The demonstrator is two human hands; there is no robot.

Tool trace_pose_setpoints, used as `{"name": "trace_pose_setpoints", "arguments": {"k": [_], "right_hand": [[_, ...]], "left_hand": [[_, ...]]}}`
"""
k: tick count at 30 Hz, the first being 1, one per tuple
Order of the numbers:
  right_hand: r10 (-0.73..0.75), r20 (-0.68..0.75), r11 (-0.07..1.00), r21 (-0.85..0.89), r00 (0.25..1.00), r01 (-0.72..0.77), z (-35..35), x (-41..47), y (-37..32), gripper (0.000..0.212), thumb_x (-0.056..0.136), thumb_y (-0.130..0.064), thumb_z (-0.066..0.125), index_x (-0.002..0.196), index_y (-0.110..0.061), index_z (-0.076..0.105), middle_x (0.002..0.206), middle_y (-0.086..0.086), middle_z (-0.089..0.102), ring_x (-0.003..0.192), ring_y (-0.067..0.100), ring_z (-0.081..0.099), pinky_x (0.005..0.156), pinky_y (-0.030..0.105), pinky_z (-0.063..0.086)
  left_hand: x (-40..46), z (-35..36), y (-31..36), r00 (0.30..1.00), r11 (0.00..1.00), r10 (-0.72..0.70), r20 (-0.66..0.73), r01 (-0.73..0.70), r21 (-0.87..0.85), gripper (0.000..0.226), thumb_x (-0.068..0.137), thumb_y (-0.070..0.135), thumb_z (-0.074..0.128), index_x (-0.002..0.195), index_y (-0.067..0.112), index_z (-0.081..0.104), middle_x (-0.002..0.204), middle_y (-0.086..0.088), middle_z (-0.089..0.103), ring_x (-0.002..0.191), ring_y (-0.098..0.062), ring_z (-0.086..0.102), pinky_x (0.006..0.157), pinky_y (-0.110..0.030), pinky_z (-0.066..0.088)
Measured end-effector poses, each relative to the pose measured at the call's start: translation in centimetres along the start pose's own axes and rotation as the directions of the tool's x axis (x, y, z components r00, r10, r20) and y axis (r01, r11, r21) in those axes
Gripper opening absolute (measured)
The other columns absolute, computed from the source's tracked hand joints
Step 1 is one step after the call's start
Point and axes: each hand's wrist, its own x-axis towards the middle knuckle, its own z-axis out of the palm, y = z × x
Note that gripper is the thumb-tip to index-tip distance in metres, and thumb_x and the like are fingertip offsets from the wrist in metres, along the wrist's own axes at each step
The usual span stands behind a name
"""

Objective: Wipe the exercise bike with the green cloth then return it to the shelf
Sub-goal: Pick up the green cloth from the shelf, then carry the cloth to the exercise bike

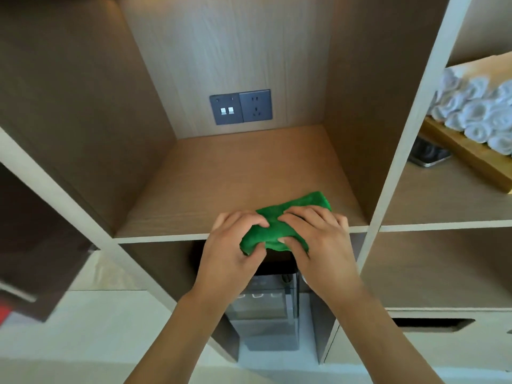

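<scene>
Head view looks down over two bare forearms reaching forward side by side to the front edge of a wooden shelf (249, 173). Both hands grasp the green cloth (279, 220): the left hand (232, 245) has its fingers curled over the cloth's near left end, and the right hand (315, 239) pinches the middle and right part, knuckles up, thumb tucked under the fabric. The cloth is bunched and straddles the front edge, its far end lying on the shelf board, its near end hanging just off the lip.

Judging by that, the step in hand looks like the return of the cloth to the shelf; the bike is not in view, so the wiping cannot be checked. The next move calls for pushing the bundle farther in from the front edge, so nothing hangs over, then letting go with both hands.

Below the shelf stands a dark machine (266, 309). Farther back, a socket panel (241, 110) sits on the rear wall. Rolled white towels (482, 112) lie in the compartment to the right.
</scene>
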Motion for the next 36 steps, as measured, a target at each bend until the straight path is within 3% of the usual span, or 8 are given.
{"name": "trace_pose_setpoints", "arguments": {"k": [7, 11, 16, 20, 27, 31, 36], "right_hand": [[-0.068, 0.053, 0.995, 0.083, 0.996, 0.063, 2.0, 1.0, -5.1, 0.023, 0.095, -0.034, 0.064, 0.117, -0.030, 0.073, 0.113, -0.017, 0.071, 0.101, 0.017, 0.060, 0.081, 0.035, 0.034], [-0.170, 0.197, 0.976, 0.166, 0.966, 0.138, 4.5, 0.6, -11.5, 0.027, 0.097, -0.041, 0.055, 0.119, -0.032, 0.069, 0.110, -0.018, 0.070, 0.100, 0.018, 0.057, 0.079, 0.039, 0.039], [-0.293, 0.275, 0.933, 0.291, 0.916, 0.212, 7.9, -1.7, -20.8, 0.025, 0.099, -0.035, 0.064, 0.123, -0.028, 0.068, 0.113, -0.012, 0.069, 0.101, 0.019, 0.055, 0.080, 0.039, 0.040], [-0.336, 0.312, 0.909, 0.354, 0.889, 0.219, 9.4, -4.0, -28.9, 0.028, 0.095, -0.031, 0.074, 0.120, -0.023, 0.069, 0.112, -0.009, 0.070, 0.100, 0.020, 0.057, 0.081, 0.041, 0.043], [-0.354, 0.345, 0.882, 0.431, 0.869, 0.188, 11.0, -8.4, -41.8, 0.018, 0.095, -0.032, 0.068, 0.110, -0.024, 0.062, 0.100, -0.013, 0.060, 0.090, 0.012, 0.052, 0.070, 0.029, 0.040], [-0.419, 0.349, 0.846, 0.486, 0.838, 0.221, 12.2, -11.2, -49.7, 0.017, 0.094, -0.029, 0.069, 0.107, -0.022, 0.061, 0.099, -0.010, 0.059, 0.089, 0.016, 0.056, 0.069, 0.035, 0.048], [-0.537, 0.323, 0.777, 0.549, 0.780, 0.308, 14.1, -14.7, -59.1, 0.019, 0.090, -0.020, 0.071, 0.106, -0.018, 0.062, 0.099, -0.008, 0.061, 0.088, 0.021, 0.057, 0.074, 0.042, 0.050]], "left_hand": [[-3.9, -4.8, -2.1, 0.995, 0.995, -0.097, -0.034, 0.097, 0.011, 0.041, 0.083, 0.010, 0.074, 0.115, 0.033, 0.064, 0.108, 0.023, 0.063, 0.106, -0.007, 0.053, 0.086, -0.014, 0.041], [-9.7, -9.8, -5.1, 0.983, 0.983, -0.163, -0.079, 0.169, 0.074, 0.040, 0.088, 0.014, 0.074, 0.123, 0.031, 0.062, 0.112, 0.020, 0.061, 0.106, -0.013, 0.055, 0.089, -0.025, 0.046], [-18.7, -17.2, -8.5, 0.941, 0.944, -0.290, -0.175, 0.311, 0.111, 0.036, 0.092, 0.023, 0.076, 0.126, 0.027, 0.065, 0.118, 0.015, 0.062, 0.110, -0.009, 0.058, 0.094, -0.025, 0.049], [-26.4, -23.1, -9.7, 0.882, 0.902, -0.378, -0.282, 0.419, 0.103, 0.039, 0.091, 0.022, 0.077, 0.128, 0.026, 0.065, 0.122, 0.015, 0.062, 0.117, -0.010, 0.058, 0.101, -0.024, 0.046], [-39.5, -32.9, -11.3, 0.753, 0.810, -0.487, -0.442, 0.579, 0.095, 0.040, 0.093, 0.025, 0.075, 0.132, 0.030, 0.063, 0.127, 0.016, 0.060, 0.122, -0.010, 0.056, 0.105, -0.028, 0.046], [-47.0, -38.2, -11.8, 0.678, 0.743, -0.521, -0.518, 0.659, 0.114, 0.039, 0.093, 0.025, 0.074, 0.130, 0.027, 0.065, 0.127, 0.013, 0.060, 0.122, -0.008, 0.055, 0.103, -0.009, 0.036], [-56.2, -43.4, -11.6, 0.576, 0.657, -0.545, -0.609, 0.745, 0.116, 0.037, 0.093, 0.025, 0.073, 0.129, 0.028, 0.065, 0.126, 0.014, 0.059, 0.121, -0.012, 0.055, 0.098, -0.025, 0.043]]}}
